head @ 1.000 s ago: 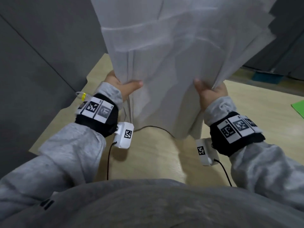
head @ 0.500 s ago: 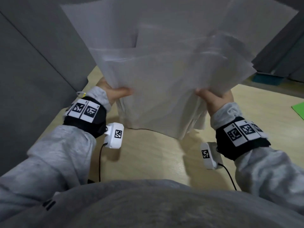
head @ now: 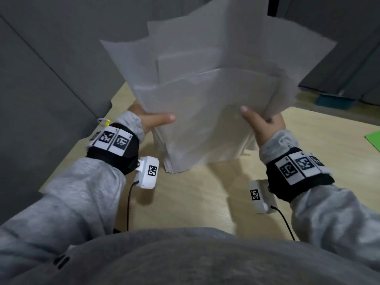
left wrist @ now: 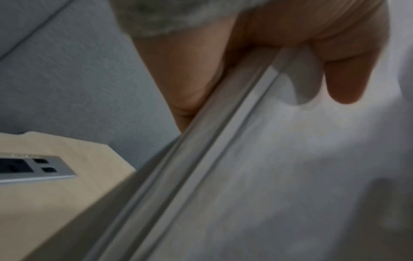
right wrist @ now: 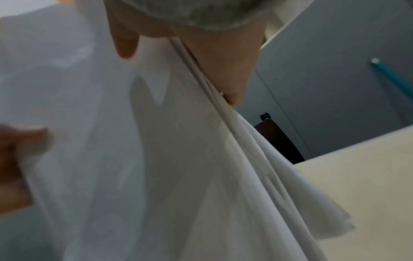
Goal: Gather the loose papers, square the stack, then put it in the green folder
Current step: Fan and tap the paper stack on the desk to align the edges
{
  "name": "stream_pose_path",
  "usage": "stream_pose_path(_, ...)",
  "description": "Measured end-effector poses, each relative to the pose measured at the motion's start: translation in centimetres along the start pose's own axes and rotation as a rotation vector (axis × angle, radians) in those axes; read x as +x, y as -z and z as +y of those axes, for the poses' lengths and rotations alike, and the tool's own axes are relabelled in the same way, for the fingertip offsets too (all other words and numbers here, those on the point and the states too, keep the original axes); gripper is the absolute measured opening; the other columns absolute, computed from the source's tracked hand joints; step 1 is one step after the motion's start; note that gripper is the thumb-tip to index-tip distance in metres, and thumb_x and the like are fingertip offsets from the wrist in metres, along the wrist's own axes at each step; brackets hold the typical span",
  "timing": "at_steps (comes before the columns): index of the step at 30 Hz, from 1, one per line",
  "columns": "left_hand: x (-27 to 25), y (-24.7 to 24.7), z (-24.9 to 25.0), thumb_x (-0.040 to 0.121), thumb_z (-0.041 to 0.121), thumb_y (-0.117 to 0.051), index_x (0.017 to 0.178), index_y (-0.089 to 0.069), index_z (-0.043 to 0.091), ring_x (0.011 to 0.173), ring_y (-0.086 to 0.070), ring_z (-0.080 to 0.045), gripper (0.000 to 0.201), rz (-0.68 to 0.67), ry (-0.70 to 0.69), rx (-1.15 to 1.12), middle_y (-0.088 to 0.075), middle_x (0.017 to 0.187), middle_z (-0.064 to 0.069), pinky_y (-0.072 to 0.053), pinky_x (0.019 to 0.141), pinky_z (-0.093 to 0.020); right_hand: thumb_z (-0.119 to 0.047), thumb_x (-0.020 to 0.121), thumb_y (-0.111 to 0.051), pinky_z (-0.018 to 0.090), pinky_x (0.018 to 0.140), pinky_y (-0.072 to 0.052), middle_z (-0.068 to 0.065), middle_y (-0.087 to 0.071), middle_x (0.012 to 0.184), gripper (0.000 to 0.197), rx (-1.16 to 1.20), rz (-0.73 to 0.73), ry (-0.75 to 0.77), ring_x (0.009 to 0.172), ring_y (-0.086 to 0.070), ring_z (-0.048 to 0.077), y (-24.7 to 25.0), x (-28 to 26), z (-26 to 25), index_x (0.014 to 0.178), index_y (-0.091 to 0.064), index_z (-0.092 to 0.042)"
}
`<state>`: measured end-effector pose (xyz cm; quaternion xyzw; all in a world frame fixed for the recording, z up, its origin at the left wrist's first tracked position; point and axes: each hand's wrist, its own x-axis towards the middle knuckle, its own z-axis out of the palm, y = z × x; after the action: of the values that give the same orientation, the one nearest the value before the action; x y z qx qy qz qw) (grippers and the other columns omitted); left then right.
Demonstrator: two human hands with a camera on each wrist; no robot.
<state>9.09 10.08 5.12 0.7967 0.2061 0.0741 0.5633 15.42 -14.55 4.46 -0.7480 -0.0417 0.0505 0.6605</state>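
Observation:
A loose stack of white papers (head: 207,103) stands on edge on the wooden table (head: 195,198), its sheets fanned out unevenly at the top. My left hand (head: 152,120) grips the stack's left side, thumb on the near face. My right hand (head: 263,124) grips the right side, thumb up on the near face. The left wrist view shows the left hand (left wrist: 279,58) pinching the papers (left wrist: 268,176) at their edge. Through the right wrist camera, the right hand (right wrist: 201,53) pinches the offset sheets (right wrist: 178,159). A corner of the green folder (head: 373,139) lies at the far right.
Grey partition walls (head: 51,68) close in the table on the left and behind. A blue object (head: 333,100) sits at the back right. A metal socket panel (left wrist: 31,169) is set in the tabletop left of the papers. Cables run from both wrist cameras.
The stack has dropped lower and tilted, so its fanned top edge now shows. Both hands came down and apart a little, still gripping its sides.

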Motion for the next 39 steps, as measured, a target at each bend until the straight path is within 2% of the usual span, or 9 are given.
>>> stream_pose_path(6,0.2,0.1,1.5,0.064,0.036,-0.081,0.096,-0.066,0.019,0.066,-0.057,0.006,0.038,0.193,-0.011,0.051,-0.061,0.074,0.017,-0.045,0.057,-0.001,-0.040,0.090,-0.060,0.009,0.070,-0.045,-0.014,-0.056,0.098,0.034,-0.085,0.227,0.106,0.082,-0.061,0.003,-0.6,-0.6,-0.6,0.121,-0.054,-0.030)
stream_pose_path(9,0.0,0.8,1.7,0.067,0.030,-0.081,0.099,-0.065,0.017,0.066,-0.060,0.007,0.038,0.169,-0.038,0.063,-0.062,0.078,0.014,-0.047,0.060,-0.002,-0.038,0.083,-0.068,0.004,0.076,-0.045,-0.015,-0.062,0.109,0.044,0.095,0.170,0.146,0.092,-0.059,-0.015,-0.1,-0.7,0.4,0.121,-0.048,-0.031)
stream_pose_path(14,-0.4,-0.9,0.6,0.057,0.035,-0.084,0.112,-0.061,0.011,0.099,-0.064,-0.022,0.064,0.092,0.015,0.149,-0.066,0.100,0.000,-0.051,0.091,-0.031,-0.029,0.087,-0.065,0.013,0.068,-0.047,-0.011,-0.064,0.087,0.032,-0.129,0.032,-0.021,0.087,-0.065,0.013,-0.7,-0.2,1.7,0.116,-0.060,-0.018)
stream_pose_path(19,-0.4,0.0,2.3,0.068,0.032,-0.080,0.100,-0.062,0.018,0.061,-0.058,0.007,0.039,0.282,-0.075,0.044,-0.059,0.074,0.017,-0.041,0.050,0.003,-0.040,0.081,-0.068,0.012,0.082,-0.050,-0.011,-0.068,0.106,0.036,0.061,0.123,0.177,0.096,-0.064,-0.004,-0.4,-1.5,-0.2,0.113,-0.058,-0.029)
stream_pose_path(22,-0.8,0.3,2.2,0.068,0.020,-0.080,0.096,-0.058,0.019,0.055,-0.057,0.020,0.035,0.199,-0.088,-0.022,-0.059,0.076,0.018,-0.042,0.053,0.003,-0.036,0.079,-0.073,0.014,0.088,-0.049,-0.009,-0.063,0.119,0.061,-0.006,0.026,0.143,0.107,-0.061,0.003,-0.2,-1.1,-0.1,0.133,-0.047,-0.023)
stream_pose_path(27,-0.8,-1.0,3.0,0.070,0.019,-0.080,0.094,-0.062,0.017,0.064,-0.059,0.003,0.030,0.187,-0.073,0.016,-0.059,0.072,0.016,-0.041,0.051,0.004,-0.031,0.090,-0.061,0.003,0.058,-0.037,-0.017,-0.057,0.082,0.031,-0.216,0.134,0.225,0.075,-0.052,-0.001,-1.7,-1.2,-0.9,0.121,-0.059,-0.024)
stream_pose_path(32,-0.6,0.3,3.8,0.069,0.027,-0.081,0.093,-0.062,0.016,0.063,-0.061,0.008,0.032,0.253,-0.096,0.047,-0.061,0.076,0.012,-0.046,0.058,-0.005,-0.032,0.085,-0.067,0.012,0.085,-0.047,-0.037,-0.056,0.095,0.039,-0.073,0.121,0.351,0.094,-0.057,-0.014,-1.1,-1.8,-2.3,0.110,-0.050,-0.057)
stream_pose_path(35,-0.7,-0.4,3.3,0.069,0.018,-0.080,0.090,-0.062,0.017,0.057,-0.060,0.012,0.028,0.220,-0.090,-0.017,-0.060,0.075,0.013,-0.042,0.050,0.001,-0.030,0.083,-0.068,0.014,0.065,-0.045,-0.029,-0.055,0.077,0.026,-0.196,0.068,0.191,0.079,-0.060,0.007,-1.2,-1.2,-1.0,0.101,-0.054,-0.042)
stream_pose_path(39,-1.3,-1.0,4.8,0.074,0.005,-0.075,0.122,-0.043,0.009,0.070,-0.060,0.014,0.058,0.364,-0.310,-0.148,-0.056,0.092,0.013,-0.046,0.063,-0.003,-0.034,0.080,-0.071,0.001,0.054,-0.041,-0.024,-0.058,0.071,0.018,-0.184,0.040,0.141,0.061,-0.055,-0.016,-1.6,-1.1,0.0,0.095,-0.061,-0.031)
